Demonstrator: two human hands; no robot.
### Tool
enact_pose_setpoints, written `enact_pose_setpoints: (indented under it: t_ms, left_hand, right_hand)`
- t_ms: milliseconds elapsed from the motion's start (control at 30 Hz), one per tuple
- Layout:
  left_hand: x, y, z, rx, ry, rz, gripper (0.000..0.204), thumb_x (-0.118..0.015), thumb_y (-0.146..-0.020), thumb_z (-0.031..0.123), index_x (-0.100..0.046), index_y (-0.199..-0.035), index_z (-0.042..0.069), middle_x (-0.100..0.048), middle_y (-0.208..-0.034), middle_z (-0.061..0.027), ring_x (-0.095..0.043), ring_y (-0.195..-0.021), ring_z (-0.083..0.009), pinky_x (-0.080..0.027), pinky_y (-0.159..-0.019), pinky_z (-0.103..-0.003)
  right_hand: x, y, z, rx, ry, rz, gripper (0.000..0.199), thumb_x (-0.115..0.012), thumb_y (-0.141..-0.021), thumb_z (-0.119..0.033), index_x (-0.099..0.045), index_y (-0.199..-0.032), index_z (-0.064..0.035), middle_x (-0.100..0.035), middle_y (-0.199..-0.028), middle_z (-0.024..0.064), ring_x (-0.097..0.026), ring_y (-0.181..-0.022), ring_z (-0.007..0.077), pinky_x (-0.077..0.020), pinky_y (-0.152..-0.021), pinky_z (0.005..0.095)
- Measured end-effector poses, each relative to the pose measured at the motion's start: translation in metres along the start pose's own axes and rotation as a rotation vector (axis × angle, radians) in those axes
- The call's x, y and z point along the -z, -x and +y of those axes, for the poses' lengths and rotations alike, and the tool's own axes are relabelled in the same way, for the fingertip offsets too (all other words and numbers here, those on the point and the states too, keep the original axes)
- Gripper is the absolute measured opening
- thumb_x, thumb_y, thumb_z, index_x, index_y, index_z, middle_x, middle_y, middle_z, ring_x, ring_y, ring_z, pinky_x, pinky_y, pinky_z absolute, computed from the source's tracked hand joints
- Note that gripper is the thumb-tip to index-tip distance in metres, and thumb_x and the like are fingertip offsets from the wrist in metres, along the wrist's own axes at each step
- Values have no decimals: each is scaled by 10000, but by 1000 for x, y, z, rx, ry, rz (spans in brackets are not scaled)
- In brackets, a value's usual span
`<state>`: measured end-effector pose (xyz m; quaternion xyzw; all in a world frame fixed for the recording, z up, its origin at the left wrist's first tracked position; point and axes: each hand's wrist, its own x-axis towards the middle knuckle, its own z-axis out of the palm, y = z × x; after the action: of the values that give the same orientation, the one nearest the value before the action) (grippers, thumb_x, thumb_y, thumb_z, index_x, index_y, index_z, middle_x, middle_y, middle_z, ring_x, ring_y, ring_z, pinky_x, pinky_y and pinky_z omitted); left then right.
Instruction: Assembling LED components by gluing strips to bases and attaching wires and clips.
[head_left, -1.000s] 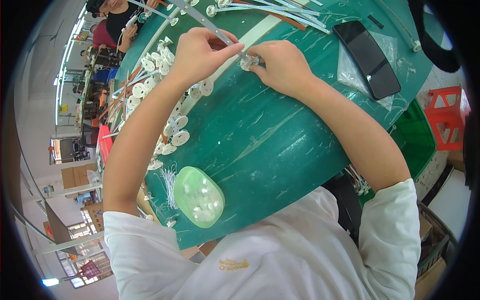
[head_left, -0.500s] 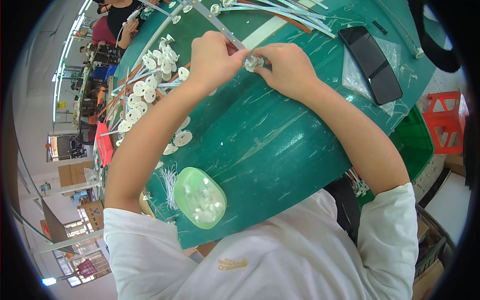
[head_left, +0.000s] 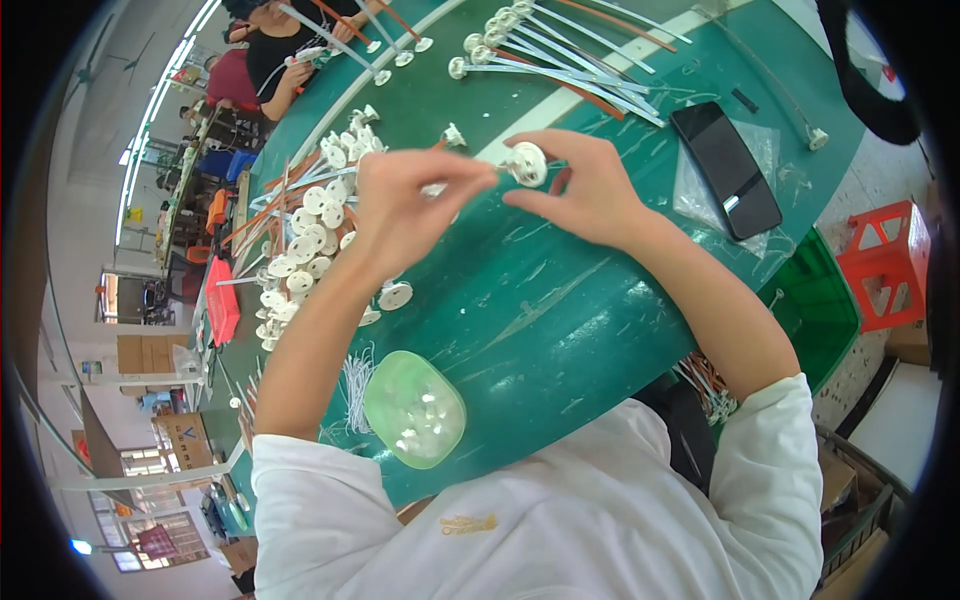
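Note:
Between my hands is a white round cap (head_left: 528, 165), its disc turned toward me. A short stub at its left side meets the fingertips of my left hand (head_left: 420, 200), which is closed in a pinch and slightly blurred. Any strip attached to the cap is hidden or too smeared to make out. My right hand (head_left: 590, 190) curves around the cap's right side with thumb and index finger apart. Its index finger lies close by the disc's upper edge; whether they touch I cannot tell. A pile of white-capped strips (head_left: 315, 225) lies beyond my left forearm.
A pale green bowl (head_left: 415, 410) of small clear parts sits near me, with white cords (head_left: 358, 390) beside it. Capped strips (head_left: 560, 70) lie at the far side. A black phone (head_left: 725, 170) rests on a plastic bag at right. Across the table another person (head_left: 285, 50) works.
The cap has turned so its disc faces me, and the flat strip seen before no longer shows. My right fingers have spread from their pinch. The whole view has shifted slightly.

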<state>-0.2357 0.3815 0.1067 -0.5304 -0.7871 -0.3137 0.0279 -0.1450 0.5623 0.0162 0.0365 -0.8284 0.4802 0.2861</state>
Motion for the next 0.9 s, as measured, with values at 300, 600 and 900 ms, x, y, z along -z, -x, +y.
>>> enact_pose_setpoints:
  t_ms: [300, 600, 900]
  left_hand:
    - [64, 67, 81, -643, 243, -8, 199, -770, -677, -30, -697, -857, -72, -699, -878, -183, -707, -773, -296, -602, -608, -328]
    - [69, 91, 88, -645, 214, -81, 273, -846, -659, 36, -695, -882, -5, -708, -909, -155, -712, -748, -249, -501, -529, -292]
    - [63, 120, 97, -569, 362, -144, 204, -829, -666, 34, -718, -834, 0, -718, -844, -149, -707, -715, -232, -458, -519, -289]
  right_hand:
    - [25, 35, -88, 279, -939, -420, 735, -896, -632, -120, -535, -1198, 181, -688, -944, 215, -695, -876, 253, -558, -799, 354]
    - [1, 74, -104, 85, -1242, -348, 604, -823, -656, 51, -561, -1191, 149, -693, -1002, 219, -716, -811, 234, -593, -739, 327]
    - [-6, 119, -122, -43, -1293, -395, 585, -811, -676, 59, -554, -1193, 154, -690, -1004, 230, -707, -888, 244, -585, -769, 337]
